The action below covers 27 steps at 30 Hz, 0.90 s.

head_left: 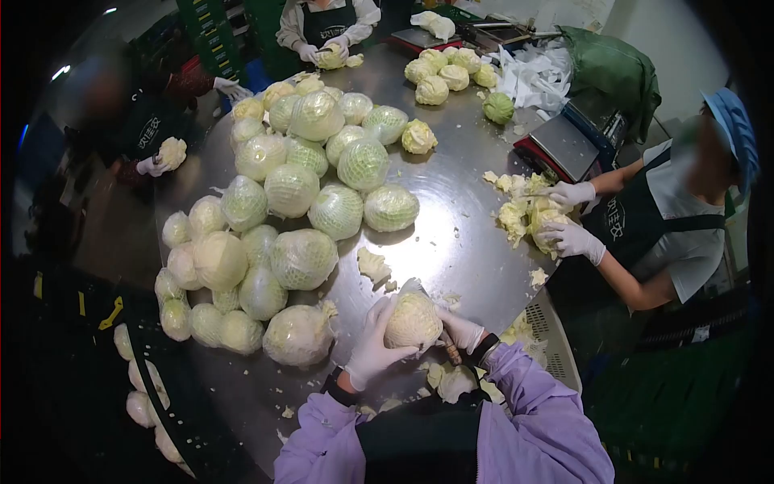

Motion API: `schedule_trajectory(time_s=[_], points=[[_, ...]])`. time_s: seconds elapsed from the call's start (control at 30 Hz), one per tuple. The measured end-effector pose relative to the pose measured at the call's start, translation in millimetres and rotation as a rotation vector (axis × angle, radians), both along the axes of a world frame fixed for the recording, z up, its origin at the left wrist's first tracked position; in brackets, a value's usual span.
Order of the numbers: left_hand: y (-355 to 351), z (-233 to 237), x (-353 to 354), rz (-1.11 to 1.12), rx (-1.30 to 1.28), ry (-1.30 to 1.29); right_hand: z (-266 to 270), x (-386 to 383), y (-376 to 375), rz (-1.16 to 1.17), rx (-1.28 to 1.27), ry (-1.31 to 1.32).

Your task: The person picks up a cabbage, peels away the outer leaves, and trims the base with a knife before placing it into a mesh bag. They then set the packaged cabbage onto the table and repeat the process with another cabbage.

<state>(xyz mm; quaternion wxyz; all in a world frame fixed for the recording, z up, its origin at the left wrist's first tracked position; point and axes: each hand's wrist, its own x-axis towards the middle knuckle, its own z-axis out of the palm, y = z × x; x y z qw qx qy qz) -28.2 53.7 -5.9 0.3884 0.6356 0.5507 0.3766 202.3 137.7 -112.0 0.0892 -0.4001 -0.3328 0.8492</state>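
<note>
A pale cabbage (414,321) is held in front of me, above the near part of the metal table. My left hand (373,345), in a white glove, is curled around its left side and underside. My right hand (462,329), gloved too, is closed at the cabbage's right side. Below its fingers sticks out the brown handle of a knife (453,352); the blade is hidden. Loose cabbage leaves (453,382) lie under and beside my hands. Close to my left hand sits a cabbage in clear wrap (298,335).
Many wrapped cabbages (292,190) crowd the table's left side. Bare cabbages (453,77) lie at the back. A co-worker at right trims a cabbage (548,222) beside a scale (564,148). Two other people handle cabbages across the table. A perforated crate (556,343) stands at right.
</note>
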Motion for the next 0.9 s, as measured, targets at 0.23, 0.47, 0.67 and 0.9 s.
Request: schedule_trajectory(time_s=[0.23,0.47,0.67,0.9], points=[[-48.4,-15.7,4.1,0.249,0.064,0.170,17.5,-21.9,-56.7,-0.030,-0.085,0.051],[-48.7,-38.6,2.0,0.345,-0.031,0.254,86.1,-22.6,-91.6,-0.123,0.879,-0.138],[-23.0,-79.9,-9.3,0.424,-0.321,-0.768,45.3,-6.0,-92.0,-0.261,0.837,-0.281],[-19.8,-89.9,12.1,0.280,-0.223,-0.572,6.3,-14.6,-69.2,-0.551,0.359,-0.148]])
